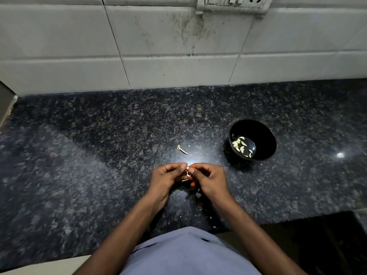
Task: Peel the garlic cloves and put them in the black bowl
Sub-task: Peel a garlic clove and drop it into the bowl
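Observation:
My left hand [165, 176] and my right hand [208, 178] meet over the dark counter, fingers curled. Between their fingertips they pinch a small pale garlic clove [187, 169]; most of it is hidden by the fingers. A thin white piece of skin [185, 180] shows just below the thumbs. The black bowl [264, 135] stands to the right and a little farther back, apart from both hands. Several peeled, pale yellow cloves [241, 146] lie in its bottom.
A dry garlic stem [181, 149] lies on the granite counter [79, 155] just beyond the hands. Small skin scraps [200, 208] dot the counter near its front edge. A tiled wall [158, 46] with a socket panel [236, 2] closes the back.

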